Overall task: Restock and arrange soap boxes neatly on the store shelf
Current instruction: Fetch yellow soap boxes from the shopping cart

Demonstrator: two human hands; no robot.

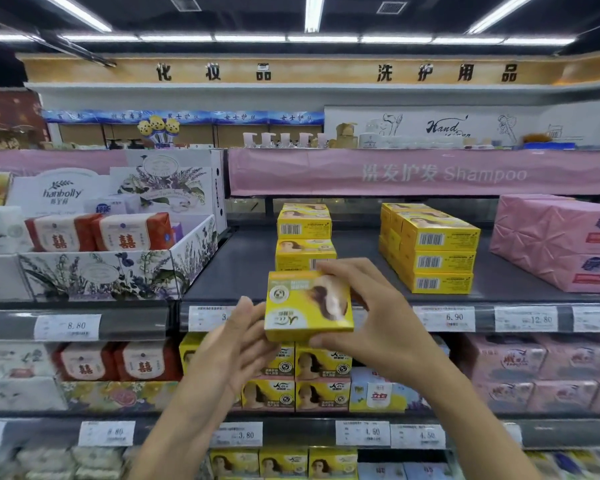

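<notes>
I hold a yellow soap box point(307, 306) in front of the dark shelf point(243, 271), its printed face toward me and upside down. My right hand point(378, 317) grips it from the right, fingers curled over the top edge and thumb under the bottom. My left hand point(236, 344) touches its lower left corner with relaxed, nearly straight fingers. Behind the box, two short stacks of the same yellow boxes point(305, 237) stand on the shelf. A larger block of yellow boxes point(433, 251) sits further right.
Pink wrapped packs point(561, 244) fill the shelf's right end. A floral display carton point(118, 268) with red soap bars point(101, 233) stands to the left. More yellow boxes point(305, 379) line the shelf below. Price tags point(445, 318) run along the shelf edges.
</notes>
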